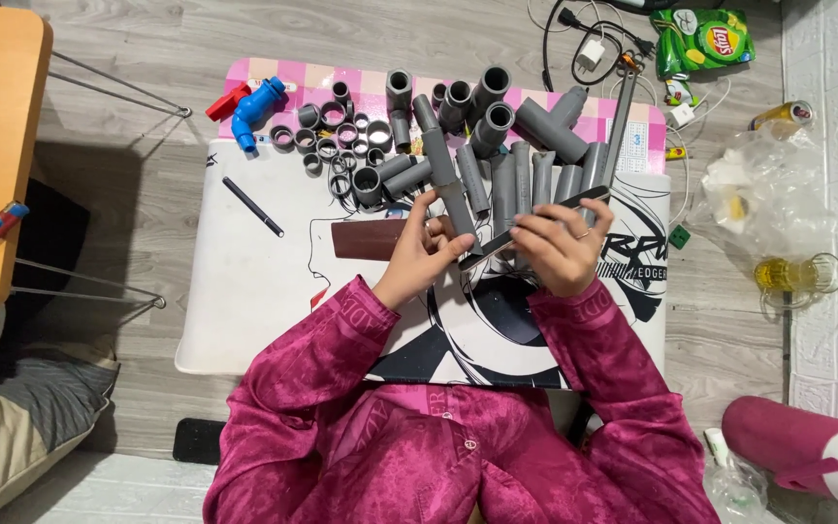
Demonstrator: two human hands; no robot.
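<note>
Magenta velvet sleeves (341, 388) reach over white printed bench (244, 291). Left hand (419, 257) grips short grey plastic pipe (453, 199); right hand (560, 247) holds long flat black file (535, 228) across it. Both sit just below the grey pipe pile (477, 136).

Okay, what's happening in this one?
A person in a magenta top sits at a white printed board crowded with grey pipe pieces. The left hand holds a short grey pipe, while the right hand lays a flat dark file against it. A blue valve lies apart.
</note>
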